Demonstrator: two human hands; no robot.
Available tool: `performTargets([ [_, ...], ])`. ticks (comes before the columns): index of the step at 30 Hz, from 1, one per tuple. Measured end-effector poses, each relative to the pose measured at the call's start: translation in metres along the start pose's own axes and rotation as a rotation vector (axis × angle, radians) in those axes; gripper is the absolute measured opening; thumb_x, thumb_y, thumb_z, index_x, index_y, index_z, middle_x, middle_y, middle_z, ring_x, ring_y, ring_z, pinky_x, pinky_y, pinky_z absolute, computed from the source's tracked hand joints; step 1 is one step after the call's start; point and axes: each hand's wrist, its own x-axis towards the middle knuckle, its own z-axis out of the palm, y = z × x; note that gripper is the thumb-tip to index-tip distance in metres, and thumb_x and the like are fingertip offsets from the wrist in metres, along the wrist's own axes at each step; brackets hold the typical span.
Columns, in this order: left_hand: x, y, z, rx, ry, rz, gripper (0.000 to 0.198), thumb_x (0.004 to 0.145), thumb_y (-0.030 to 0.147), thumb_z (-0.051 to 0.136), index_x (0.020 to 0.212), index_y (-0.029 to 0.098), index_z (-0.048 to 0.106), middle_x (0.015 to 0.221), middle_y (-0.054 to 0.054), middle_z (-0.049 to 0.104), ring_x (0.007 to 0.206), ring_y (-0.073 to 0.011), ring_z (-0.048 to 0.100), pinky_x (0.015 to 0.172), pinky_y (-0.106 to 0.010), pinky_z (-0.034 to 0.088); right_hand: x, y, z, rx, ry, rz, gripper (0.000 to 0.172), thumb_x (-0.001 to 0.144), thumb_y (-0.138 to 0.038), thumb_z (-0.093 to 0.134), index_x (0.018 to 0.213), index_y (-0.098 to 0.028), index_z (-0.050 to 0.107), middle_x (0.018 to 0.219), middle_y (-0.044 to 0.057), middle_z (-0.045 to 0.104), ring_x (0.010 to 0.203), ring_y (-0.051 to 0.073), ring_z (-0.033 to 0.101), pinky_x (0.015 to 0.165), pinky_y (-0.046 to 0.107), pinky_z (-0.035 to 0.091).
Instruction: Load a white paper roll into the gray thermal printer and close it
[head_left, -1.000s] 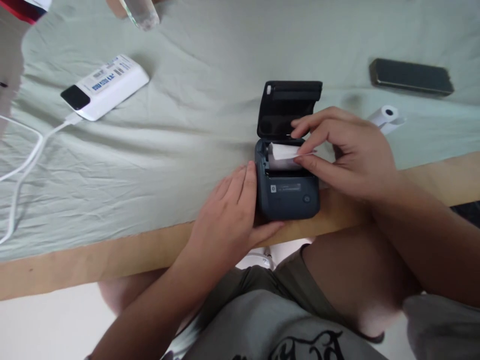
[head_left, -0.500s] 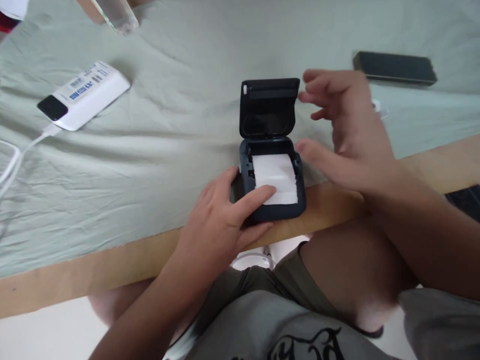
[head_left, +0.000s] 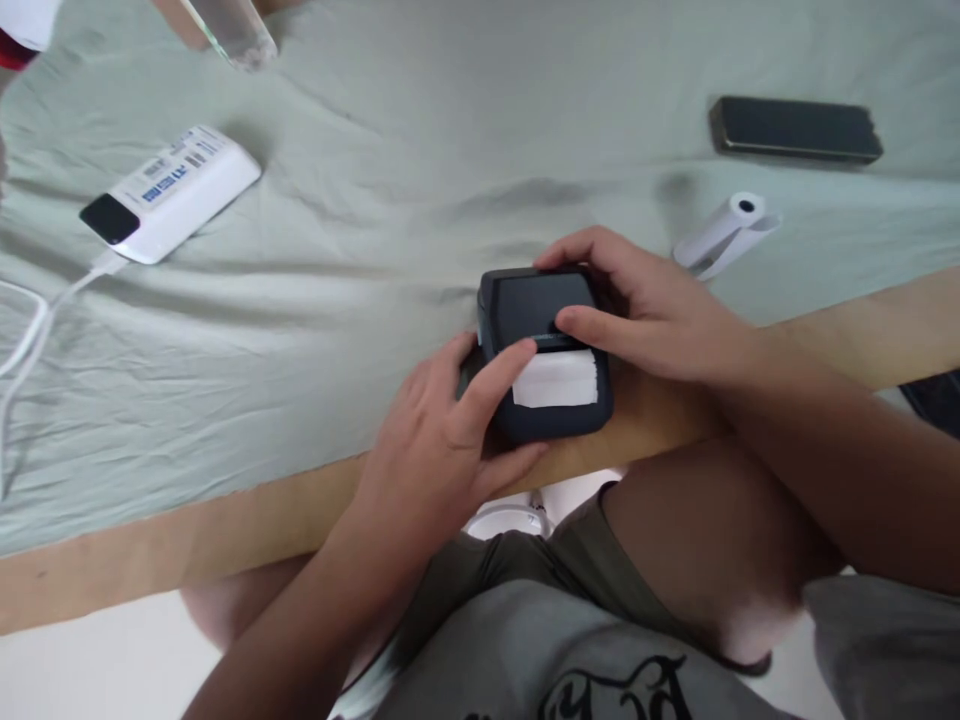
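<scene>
At the table's near edge (head_left: pixel 225 515), head view: dark printer (head_left: pixel 547 343), lid (head_left: pixel 525 303) down, paper strip (head_left: pixel 559 380) lying out over the front. Left hand (head_left: pixel 431 430) clamped round its left side, likely steadying; right hand (head_left: pixel 652 305) grips the right, thumb on lid, presumably for pressure. Latching: can't tell.

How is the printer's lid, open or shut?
Shut: the lid lies down over the printer, white paper protruding beneath it. Latched: cannot tell.
</scene>
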Motion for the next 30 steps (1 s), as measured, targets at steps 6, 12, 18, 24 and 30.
performTargets([
  [6,0.004,0.000,-0.007,0.054,-0.097,-0.031,0.087,0.104,0.053,0.093,0.177,0.037,0.047,0.170,-0.020,0.067,0.147,-0.0453,0.079,0.119,-0.061,0.070,0.005,-0.004,-0.007,0.005,-0.111,0.053,0.063,0.102,-0.064,0.074,0.150,-0.024,0.070,0.137,0.010,0.079,0.114,0.026,0.073,0.102,0.044,0.067],
  [12,0.003,-0.001,0.004,0.014,-0.004,-0.054,0.122,0.099,0.054,0.098,0.190,0.023,0.024,0.175,-0.025,0.067,0.158,-0.0443,0.073,0.129,-0.060,0.066,-0.005,0.010,0.000,-0.111,0.058,-0.070,0.066,0.107,-0.072,0.065,0.153,-0.025,0.072,0.148,0.014,0.074,0.129,0.029,0.073,0.111,0.047,0.066],
  [18,0.006,-0.005,-0.008,-0.002,-0.138,-0.113,0.112,0.100,0.065,0.098,0.184,0.013,0.043,0.177,-0.028,0.067,0.162,-0.0459,0.071,0.134,-0.061,0.064,-0.015,0.017,-0.004,-0.190,0.132,0.044,0.065,0.119,-0.078,0.043,0.146,-0.024,0.069,0.080,0.000,0.067,0.074,0.020,0.064,0.073,0.035,0.051],
  [24,0.011,-0.006,-0.018,-0.024,-0.110,-0.112,0.107,0.096,0.064,0.103,0.182,0.025,0.053,0.175,-0.019,0.072,0.159,-0.0427,0.076,0.131,-0.056,0.068,-0.016,0.019,-0.002,-0.244,-0.030,-0.027,0.092,0.112,-0.090,0.045,0.171,-0.020,0.056,0.089,0.004,0.078,0.074,0.025,0.069,0.074,0.038,0.054],
  [30,0.013,-0.006,-0.019,-0.012,-0.123,-0.130,0.100,0.094,0.063,0.104,0.177,0.030,0.059,0.169,-0.015,0.078,0.149,-0.0417,0.082,0.125,-0.054,0.071,-0.015,0.030,-0.009,-0.197,-0.086,-0.113,0.104,0.105,-0.083,0.071,0.186,-0.025,0.042,0.089,0.000,0.078,0.072,0.025,0.073,0.073,0.038,0.059],
])
